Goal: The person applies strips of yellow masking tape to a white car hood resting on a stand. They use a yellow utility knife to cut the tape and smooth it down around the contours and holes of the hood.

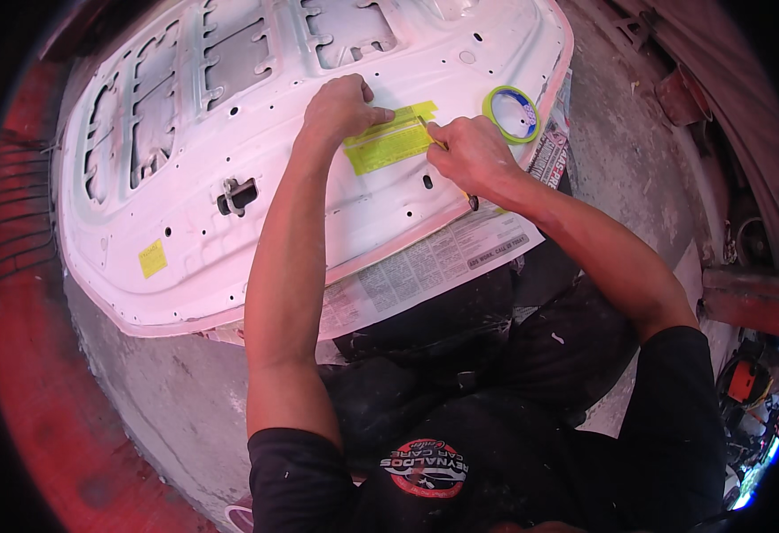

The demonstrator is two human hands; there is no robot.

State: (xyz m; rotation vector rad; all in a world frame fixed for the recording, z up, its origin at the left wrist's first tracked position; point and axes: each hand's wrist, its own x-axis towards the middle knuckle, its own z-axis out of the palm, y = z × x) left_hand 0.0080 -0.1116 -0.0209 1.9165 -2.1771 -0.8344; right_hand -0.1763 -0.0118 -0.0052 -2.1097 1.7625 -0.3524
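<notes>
I judged I was masking the yellow label (pixel 389 140) on the white panel (pixel 229 240): left hand (pixel 340 108) pressed it clenched, right hand (pixel 467 153) pinched tape; smoothing edges came next.

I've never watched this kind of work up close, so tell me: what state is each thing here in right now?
White car panel: lying flat, inner side up.
Yellow-green patch: stuck on panel, both hands on it.
Tape roll: lying flat on panel.
Small yellow sticker: stuck, untouched.
Newspaper: spread under panel.
Left hand: pressing patch.
Right hand: pinching patch's edge.
</notes>
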